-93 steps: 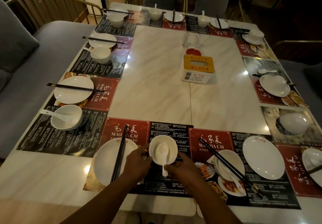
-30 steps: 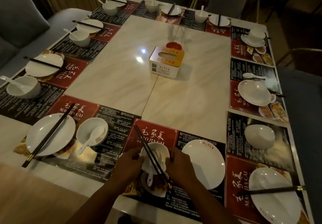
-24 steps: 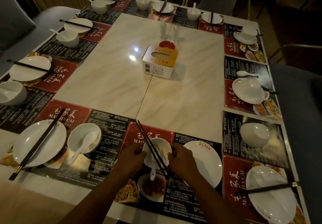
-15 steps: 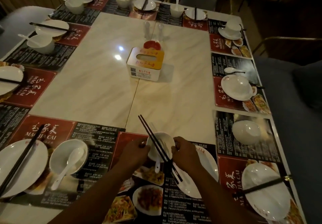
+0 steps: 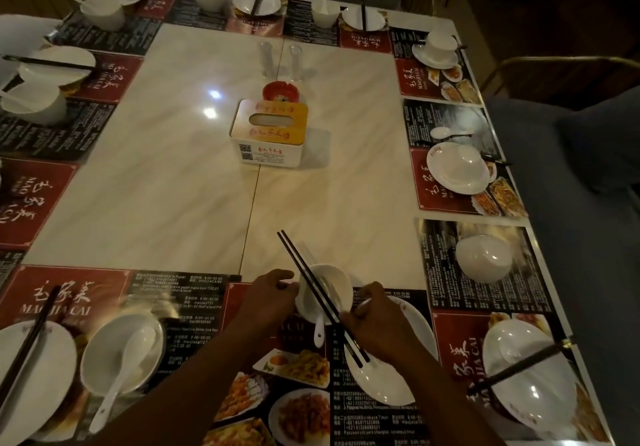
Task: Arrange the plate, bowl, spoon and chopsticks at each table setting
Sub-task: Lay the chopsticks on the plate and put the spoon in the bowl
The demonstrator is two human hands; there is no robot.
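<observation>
1. Near the front edge of the tabletop, both hands close on a small white bowl.
2. Left hand curls its fingers against the bowl's left side.
3. Right hand grips the right rim; it also touches the chopsticks, but whether it pinches them I cannot tell.
4. Chopsticks lie slantwise across the bowl, tips toward the table's middle.
5. A spoon sits in the bowl, handle hanging over the near rim.
6. A plate lies just right of the bowl, partly under the right hand.
7. A tissue box stands at the centre.
</observation>
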